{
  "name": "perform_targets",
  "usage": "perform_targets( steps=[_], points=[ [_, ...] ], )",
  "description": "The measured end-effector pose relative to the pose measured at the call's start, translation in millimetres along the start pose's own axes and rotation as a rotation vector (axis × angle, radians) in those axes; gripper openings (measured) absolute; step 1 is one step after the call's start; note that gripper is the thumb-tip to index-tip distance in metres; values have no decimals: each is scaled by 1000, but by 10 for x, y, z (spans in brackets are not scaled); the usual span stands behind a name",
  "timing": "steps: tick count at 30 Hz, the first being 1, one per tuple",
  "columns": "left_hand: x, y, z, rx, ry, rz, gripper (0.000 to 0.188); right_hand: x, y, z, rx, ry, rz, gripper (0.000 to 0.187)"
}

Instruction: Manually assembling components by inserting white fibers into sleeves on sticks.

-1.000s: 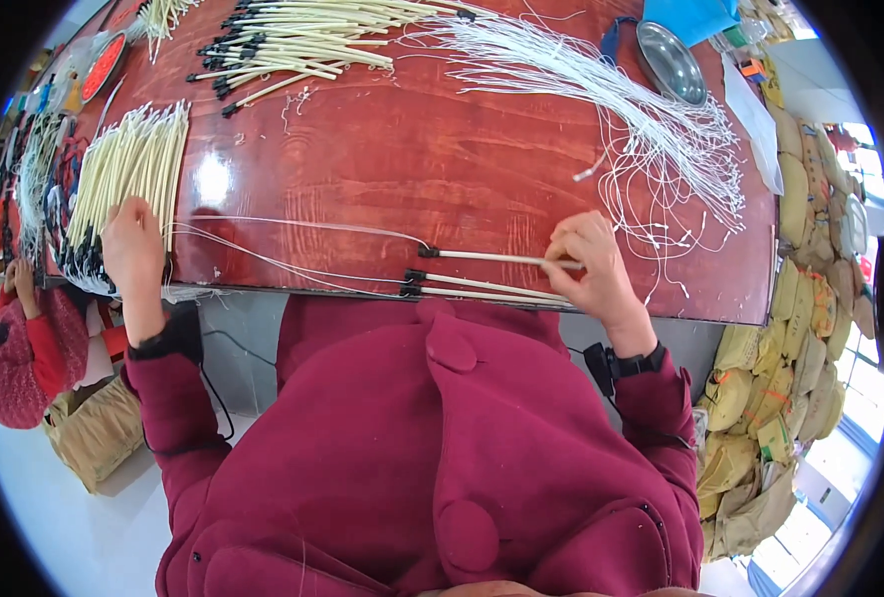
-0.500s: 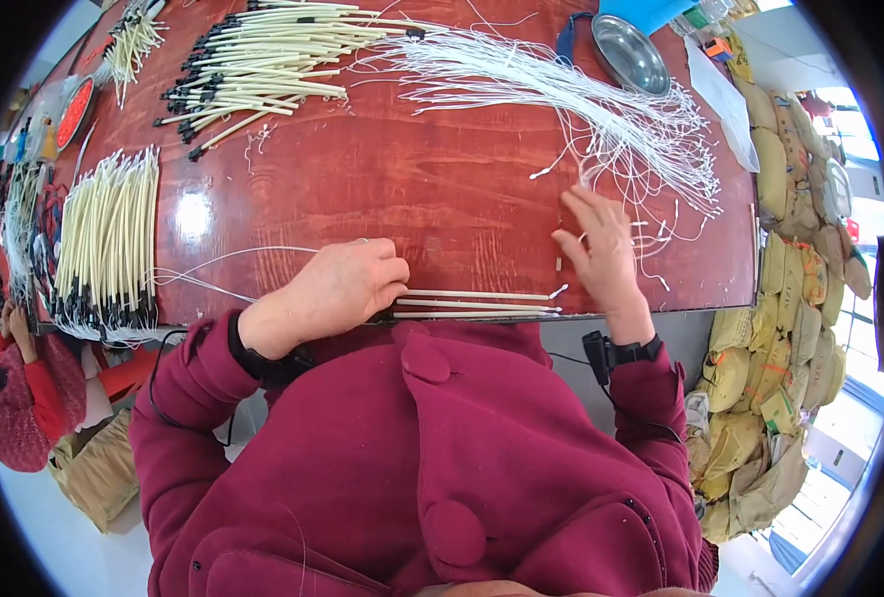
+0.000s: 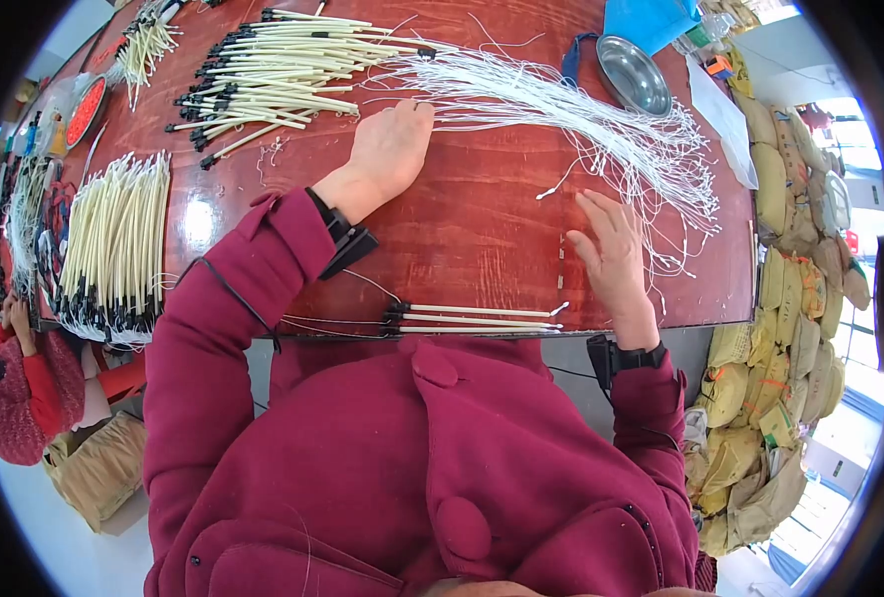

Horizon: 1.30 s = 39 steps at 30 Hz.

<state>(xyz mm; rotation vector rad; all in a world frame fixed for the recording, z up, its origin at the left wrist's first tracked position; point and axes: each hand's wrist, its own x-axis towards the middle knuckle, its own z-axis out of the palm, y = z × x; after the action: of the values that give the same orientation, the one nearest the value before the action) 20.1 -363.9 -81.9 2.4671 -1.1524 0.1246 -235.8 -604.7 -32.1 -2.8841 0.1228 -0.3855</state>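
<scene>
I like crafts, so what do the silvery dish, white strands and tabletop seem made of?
Silvery dish: probably polished metal, given its reflections. White strands: perhaps smooth cord or plastic, thin, loosely curving. Tabletop: likely varnished wood, showing reddish grain and glare.

Left hand (image 3: 390, 151) and right hand (image 3: 614, 254) near white cords (image 3: 601, 117).
</scene>
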Motion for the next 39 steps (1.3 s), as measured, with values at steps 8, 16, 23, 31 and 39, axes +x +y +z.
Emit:
perform_targets(
  steps=[8, 16, 23, 31, 39],
  points=[
    [-646, 214, -586, -167, -115, 116, 6, 137, -192, 99, 83, -13, -74, 53],
    [-1200, 104, -655, -115, -243, 149, 6, 457, -364, 272, 83, 12, -144, 62],
    [-1318, -31, -723, -140, -216, 173, 5, 509, -382, 433, -32, -108, -229, 58],
    [-1286, -314, -836, 74, -166, -92, 7, 210, -387, 283, 28, -158, -183, 52],
    [-1087, -478, -1056, 59, -222, -54, 11, 164, -371, 297, 70, -131, -165, 49]
  ],
)
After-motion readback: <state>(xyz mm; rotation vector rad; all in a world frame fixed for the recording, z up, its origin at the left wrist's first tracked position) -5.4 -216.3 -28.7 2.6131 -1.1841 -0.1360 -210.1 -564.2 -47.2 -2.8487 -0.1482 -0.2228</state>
